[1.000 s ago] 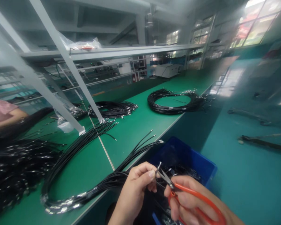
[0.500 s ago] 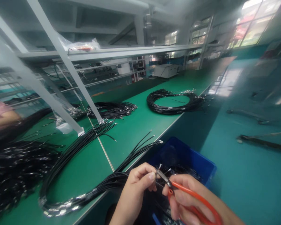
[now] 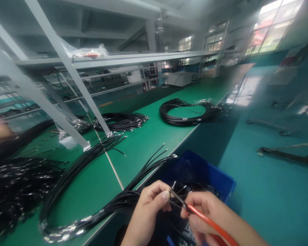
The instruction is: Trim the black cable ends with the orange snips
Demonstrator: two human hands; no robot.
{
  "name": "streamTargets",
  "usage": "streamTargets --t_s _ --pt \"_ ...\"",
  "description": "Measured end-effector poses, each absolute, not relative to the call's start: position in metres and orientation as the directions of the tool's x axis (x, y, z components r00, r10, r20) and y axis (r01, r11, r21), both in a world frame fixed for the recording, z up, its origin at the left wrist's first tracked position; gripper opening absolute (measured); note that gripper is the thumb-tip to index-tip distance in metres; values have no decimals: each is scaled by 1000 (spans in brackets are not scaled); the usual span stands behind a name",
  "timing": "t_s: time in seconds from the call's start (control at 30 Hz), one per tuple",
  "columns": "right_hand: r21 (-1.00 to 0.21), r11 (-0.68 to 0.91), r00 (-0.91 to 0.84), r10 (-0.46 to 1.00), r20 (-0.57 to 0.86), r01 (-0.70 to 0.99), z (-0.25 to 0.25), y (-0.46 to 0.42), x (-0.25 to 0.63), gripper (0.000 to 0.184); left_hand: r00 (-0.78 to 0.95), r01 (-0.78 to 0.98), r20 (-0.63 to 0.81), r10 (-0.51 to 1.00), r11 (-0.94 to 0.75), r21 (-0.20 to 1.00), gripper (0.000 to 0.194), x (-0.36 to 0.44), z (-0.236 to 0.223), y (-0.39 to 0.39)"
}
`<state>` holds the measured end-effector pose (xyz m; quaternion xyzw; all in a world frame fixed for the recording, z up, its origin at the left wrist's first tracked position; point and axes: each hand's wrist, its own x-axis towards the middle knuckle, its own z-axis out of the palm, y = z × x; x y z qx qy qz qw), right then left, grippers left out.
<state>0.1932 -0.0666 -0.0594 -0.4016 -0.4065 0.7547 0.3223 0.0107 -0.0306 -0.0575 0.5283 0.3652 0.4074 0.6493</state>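
Observation:
My left hand (image 3: 151, 208) pinches, between thumb and forefinger, a thin black cable whose pale metal tip (image 3: 174, 184) pokes up just past the fingers. In my right hand (image 3: 207, 212) are scissors (image 3: 205, 219) with orange-sleeved handles. Their narrow grey blades look nearly together, seen edge-on, and reach the cable beside my left fingertips. Whether the blades touch it is too small to tell. A bent bundle of black cables (image 3: 74, 184) with metal ends lies on the green table, passing behind my left hand. Below both hands is a blue bin (image 3: 220, 181) holding dark cable pieces.
A coil of black cables (image 3: 179, 118) lies at the table's far edge, another bundle (image 3: 123, 121) by the shelf post (image 3: 79, 82). A dark cable pile (image 3: 17, 194) covers the left side. Another person's arm (image 3: 1, 133) shows there. Wheeled legs (image 3: 284, 157) stand on the floor at right.
The scissors' blades, spread apart a second ago, have come together and turned edge-on as my right hand rotated slightly. My left hand keeps its pinch. The whole view has drifted slightly.

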Motion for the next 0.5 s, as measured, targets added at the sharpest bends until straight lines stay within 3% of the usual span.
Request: streamTargets --t_s 0.17,0.5 --pt "-875 -430 -499 821 -277 -223 -66 -72 196 32 396 -195 -63 916 151 969 10 10 -60 -31" --pt "-848 -466 -507 811 -293 -254 -52 -78 203 36 436 -318 -104 894 261 911 15 10 -55 -32"
